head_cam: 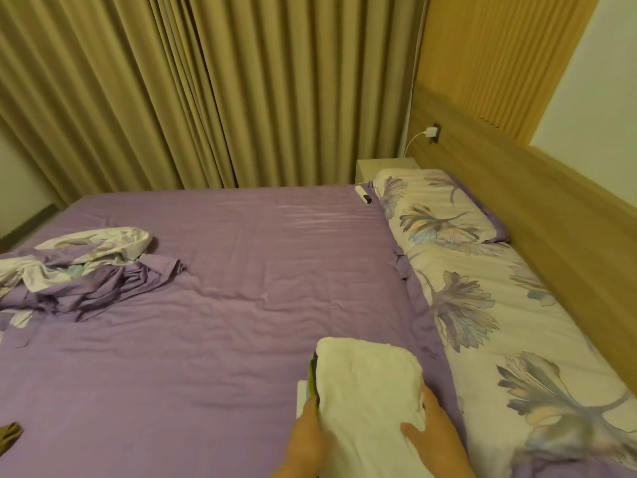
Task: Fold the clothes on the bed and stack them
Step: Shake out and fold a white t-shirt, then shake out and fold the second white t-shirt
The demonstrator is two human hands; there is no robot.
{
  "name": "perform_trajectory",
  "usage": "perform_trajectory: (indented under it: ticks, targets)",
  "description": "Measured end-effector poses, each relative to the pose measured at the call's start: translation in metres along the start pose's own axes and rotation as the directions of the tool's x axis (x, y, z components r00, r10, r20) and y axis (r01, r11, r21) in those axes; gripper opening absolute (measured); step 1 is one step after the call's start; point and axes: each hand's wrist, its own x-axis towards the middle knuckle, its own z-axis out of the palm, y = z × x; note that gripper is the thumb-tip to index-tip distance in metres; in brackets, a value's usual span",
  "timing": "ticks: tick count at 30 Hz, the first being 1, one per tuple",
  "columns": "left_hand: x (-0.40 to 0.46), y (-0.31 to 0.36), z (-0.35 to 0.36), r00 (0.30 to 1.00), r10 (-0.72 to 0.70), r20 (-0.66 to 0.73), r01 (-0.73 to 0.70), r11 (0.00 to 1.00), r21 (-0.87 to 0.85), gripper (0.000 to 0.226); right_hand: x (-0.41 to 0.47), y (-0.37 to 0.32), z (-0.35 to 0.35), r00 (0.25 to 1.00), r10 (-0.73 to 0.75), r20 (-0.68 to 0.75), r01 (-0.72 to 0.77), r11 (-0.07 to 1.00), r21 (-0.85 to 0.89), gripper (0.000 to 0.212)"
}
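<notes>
A folded white cloth [365, 384] lies on top of a small stack at the bed's near right; a green and dark edge [313, 374] of another item shows beneath it on the left. My left hand [306, 439] holds the stack's left side, fingers tucked under the cloth. My right hand [431, 432] grips the white cloth's right side, thumb on top. A crumpled purple and floral bundle [86, 270] lies unfolded at the bed's left.
The purple bed sheet [224, 305] stretches between stack and bundle. Floral pillows [458, 253] line the wooden headboard [558, 219] on the right. A small white device [363, 194] lies by the far pillow. Curtains hang behind the bed. A dark cloth corner [10, 432] shows at the lower left.
</notes>
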Motion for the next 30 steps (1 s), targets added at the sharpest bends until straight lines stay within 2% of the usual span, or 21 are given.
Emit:
perform_trajectory:
  ticks: [2,4,9,13,16,19,20,23,30]
  targets:
    - [-0.002,0.000,-0.003,0.999,-0.006,-0.043,0.010,0.997,0.077,0.054,-0.005,-0.005,-0.001,1.000,0.025,0.008,-0.023,0.972,-0.234,0.095]
    - [-0.008,0.001,-0.011,0.999,-0.011,-0.049,0.020,0.983,0.183,0.055,-0.015,-0.015,-0.004,1.000,0.014,-0.005,-0.014,0.891,-0.453,0.083]
    - [-0.042,0.005,-0.044,0.998,-0.033,0.061,0.002,0.890,0.456,0.051,-0.061,-0.050,-0.003,0.992,-0.123,-0.022,0.084,0.784,-0.615,0.058]
    - [-0.093,0.000,-0.072,0.995,-0.027,0.099,-0.039,0.796,0.604,0.044,-0.108,-0.081,0.008,0.977,-0.214,0.018,0.172,0.730,-0.662,0.049]
    - [-0.132,-0.017,-0.093,0.992,-0.055,0.117,-0.035,0.755,0.655,0.041,-0.146,-0.105,0.025,0.972,-0.225,0.063,0.212,0.737,-0.642,0.038]
    - [-0.169,-0.042,-0.116,0.992,-0.071,0.100,-0.014,0.740,0.672,0.015,-0.186,-0.122,0.048,0.964,-0.247,0.098,0.250,0.720,-0.647,0.032]
    - [-0.182,-0.052,-0.123,0.993,-0.068,0.098,-0.016,0.743,0.669,0.018,-0.200,-0.125,0.057,0.962,-0.254,0.104,0.258,0.710,-0.655,0.031]
    - [-0.224,-0.087,-0.147,0.997,-0.004,0.078,-0.048,0.748,0.661,0.046,-0.242,-0.134,0.090,0.950,-0.283,0.132,0.298,0.692,-0.657,0.029]
    - [-0.331,-0.187,-0.201,0.999,-0.027,0.028,0.004,0.778,0.629,0.045,-0.356,-0.157,0.177,0.918,-0.339,0.208,0.394,0.701,-0.594,0.037]
